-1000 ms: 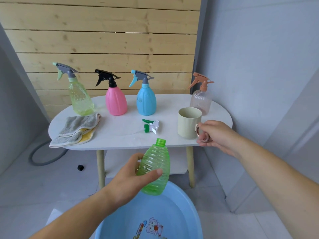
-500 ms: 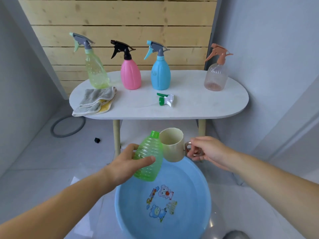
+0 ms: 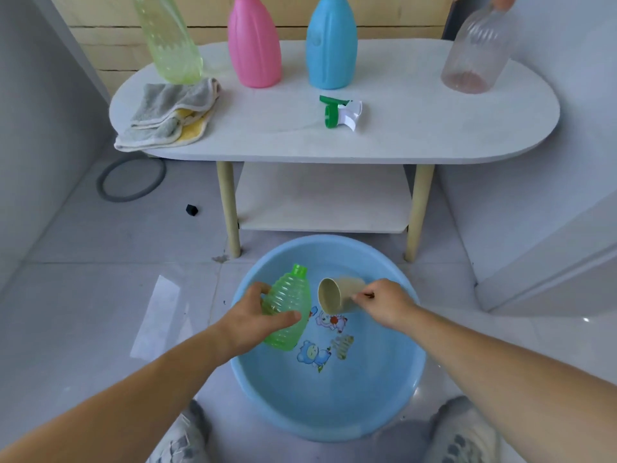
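White and oval, the low two-shelf table (image 3: 417, 128) stands on the far side and serves as the parking place for what is not in use. Four plastic spray bottles line its far edge: yellow-green (image 3: 170, 38), pink (image 3: 253, 45), blue (image 3: 330, 45) and clear (image 3: 474, 55). Folded grey and yellow cloths (image 3: 170, 111) lie at its left end.

Nearer, on the floor between the person's feet, sits the round light-blue plastic basin (image 3: 367, 392) with cartoon stickers on its bottom. It probably sits there to catch spills and supply water.

Over the basin's left half the left hand (image 3: 250, 322) holds the ribbed translucent green plastic bottle (image 3: 290, 305). The thumb lies across its front and the fingers wrap behind. The uncapped neck tilts up and away, seemingly kept open for filling.

Just to its right, the right hand (image 3: 387, 305) pinches the handle of the beige cup (image 3: 334, 295) with curled fingers. The cup is tipped on its side low in the basin, mouth toward the bottle, which looks like scooping.

The bottle's green-and-white trigger spray head (image 3: 340, 111) lies on the table, well apart from the bottle, so the neck stays clear.
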{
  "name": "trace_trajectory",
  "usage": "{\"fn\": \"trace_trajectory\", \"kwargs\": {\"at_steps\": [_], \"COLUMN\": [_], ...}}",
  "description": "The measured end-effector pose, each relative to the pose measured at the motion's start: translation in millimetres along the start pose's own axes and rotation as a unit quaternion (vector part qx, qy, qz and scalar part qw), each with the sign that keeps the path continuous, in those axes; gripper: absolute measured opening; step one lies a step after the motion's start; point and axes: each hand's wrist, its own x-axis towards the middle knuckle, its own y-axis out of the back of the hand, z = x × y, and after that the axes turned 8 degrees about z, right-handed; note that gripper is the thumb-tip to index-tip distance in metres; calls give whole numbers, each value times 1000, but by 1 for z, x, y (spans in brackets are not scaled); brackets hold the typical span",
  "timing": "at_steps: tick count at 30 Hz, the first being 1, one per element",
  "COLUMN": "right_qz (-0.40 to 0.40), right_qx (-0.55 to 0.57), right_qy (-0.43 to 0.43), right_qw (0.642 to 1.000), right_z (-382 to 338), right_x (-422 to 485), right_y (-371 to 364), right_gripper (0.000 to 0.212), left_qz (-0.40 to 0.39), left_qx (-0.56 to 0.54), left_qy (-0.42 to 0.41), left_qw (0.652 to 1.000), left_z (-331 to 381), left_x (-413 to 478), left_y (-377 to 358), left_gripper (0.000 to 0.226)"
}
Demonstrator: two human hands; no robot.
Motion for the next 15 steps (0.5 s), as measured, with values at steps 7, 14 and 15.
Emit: {"fn": "trace_trajectory", "kwargs": {"at_steps": [7,14,15], "right_qz": [-25,-30,-34], "right_qx": [-68,-145,-149], "right_qy": [71,120,126], "right_qw": [995,982,980], "right_z": [16,18,20], "right_x": [12,18,19], "right_y": [-14,-21,-22], "right_gripper": [45,39,43], "left_qz": [-2,-4,-2], "left_qx": [-23,-44,-47], "left_qy": [24,37,39], "left_qw": [999,998,998], "left_z": [-9,-23,-25], "left_x": [14,22,22], "left_y": [-6,-10,-10], "left_gripper": [94,75,80]}}
